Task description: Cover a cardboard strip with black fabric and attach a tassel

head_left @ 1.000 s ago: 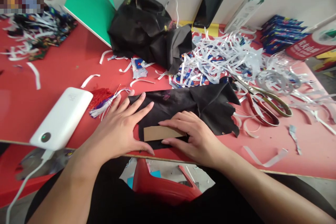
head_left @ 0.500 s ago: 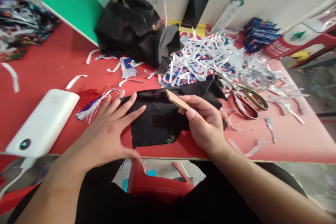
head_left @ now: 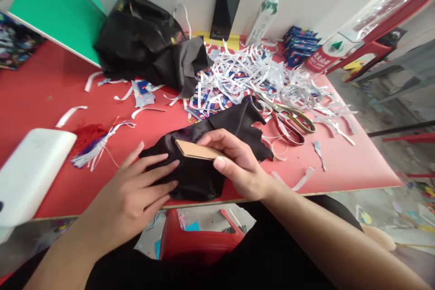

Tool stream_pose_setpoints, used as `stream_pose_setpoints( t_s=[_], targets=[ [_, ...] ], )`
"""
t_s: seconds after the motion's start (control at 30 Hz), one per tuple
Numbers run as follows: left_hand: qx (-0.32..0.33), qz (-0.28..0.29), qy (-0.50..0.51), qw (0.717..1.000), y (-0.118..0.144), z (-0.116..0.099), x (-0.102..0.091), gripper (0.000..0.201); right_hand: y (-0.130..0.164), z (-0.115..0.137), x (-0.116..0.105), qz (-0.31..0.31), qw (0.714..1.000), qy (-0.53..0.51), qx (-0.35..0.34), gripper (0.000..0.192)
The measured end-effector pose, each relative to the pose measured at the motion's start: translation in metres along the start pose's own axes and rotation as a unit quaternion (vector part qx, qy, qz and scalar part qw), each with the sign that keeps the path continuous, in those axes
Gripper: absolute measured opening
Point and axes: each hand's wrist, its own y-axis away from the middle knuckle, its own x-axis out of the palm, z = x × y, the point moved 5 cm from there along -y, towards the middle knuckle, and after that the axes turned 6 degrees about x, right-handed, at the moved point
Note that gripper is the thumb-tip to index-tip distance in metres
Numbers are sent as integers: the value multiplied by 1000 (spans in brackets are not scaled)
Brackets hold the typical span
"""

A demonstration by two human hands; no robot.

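A small tan piece of cardboard (head_left: 197,150) is pinched between the thumb and fingers of my right hand (head_left: 239,163). It is held over a black piece of cloth or sheeting (head_left: 193,179) that lies creased along the table's front edge. My left hand (head_left: 136,188) rests with fingers stretched out on the left part of the black piece. Scissors (head_left: 288,122) with red and olive handles lie to the right, their blades partly under white paper strips. Left of my left hand are red, purple and white tassels (head_left: 90,142).
A white power bank (head_left: 37,172) lies on the red table (head_left: 50,95) at left. Behind are a black bag (head_left: 142,41), a green board (head_left: 57,9), a heap of shredded strips (head_left: 244,74), a phone (head_left: 229,2) leaning on the wall, a carton (head_left: 263,20) and stacked blue packets (head_left: 301,45).
My view has shifted to the right. The cardboard has come lower and closer to my left hand, lying flatter. The black piece is turned, and my left fingers are closer together on it.
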Motion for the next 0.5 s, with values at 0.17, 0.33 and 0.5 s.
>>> stream_pose_setpoints(
  t_s=[0.17, 0.33, 0.5],
  targets=[
    [-79, -81, 108, 988, -5, 1, -11, 22, 1, -7, 1, 29, 997, -60, 33, 45],
    [-300, -158, 284, 897, 2, 20, -2, 21, -8, -11, -2, -6, 996, -77, 55, 38],
    [-360, -213, 344, 841, -2, 30, 12, 30, -15, -13, -6, -103, 991, -55, 61, 45]
  ],
)
